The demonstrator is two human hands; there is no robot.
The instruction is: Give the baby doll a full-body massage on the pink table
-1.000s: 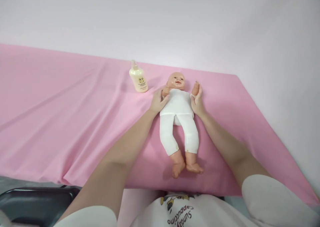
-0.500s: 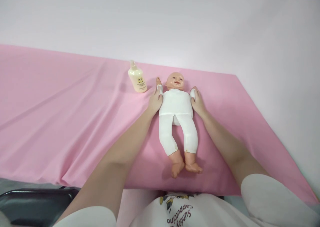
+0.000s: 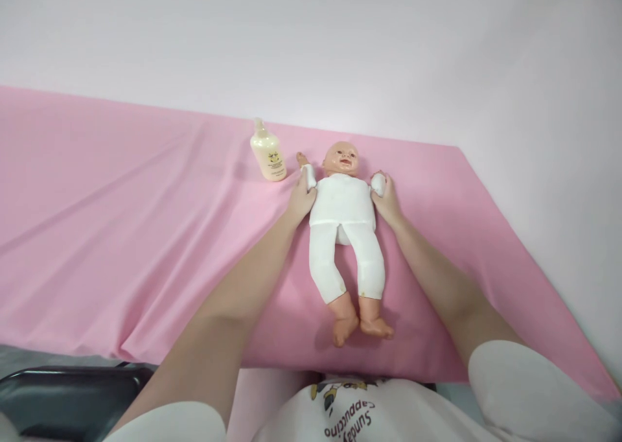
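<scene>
- Pink sheet [image 3: 121, 234] covered the whole bed, creased in long folds, with a plain pale wall [image 3: 311, 40] behind it.
- On the sheet lay the doll [image 3: 344, 234], flat on its back, head toward the wall, bare feet pointing at the person, dressed all in white.
- Left hand [image 3: 301, 196] was at the doll's arm on the bottle's side, fingers wrapped round the white sleeve, the doll's small hand poking out above them.
- Right hand [image 3: 385, 199] was curled round the doll's other arm, closed on the sleeve at the shoulder.
- Both forearms ran up either side of the doll's legs, not touching them.
- A cream bottle [image 3: 267, 152] stood upright just beside the doll's raised hand, near the wall.
- Down at bottom left, a dark tray [image 3: 68, 396] sat off the sheet's edge.
</scene>
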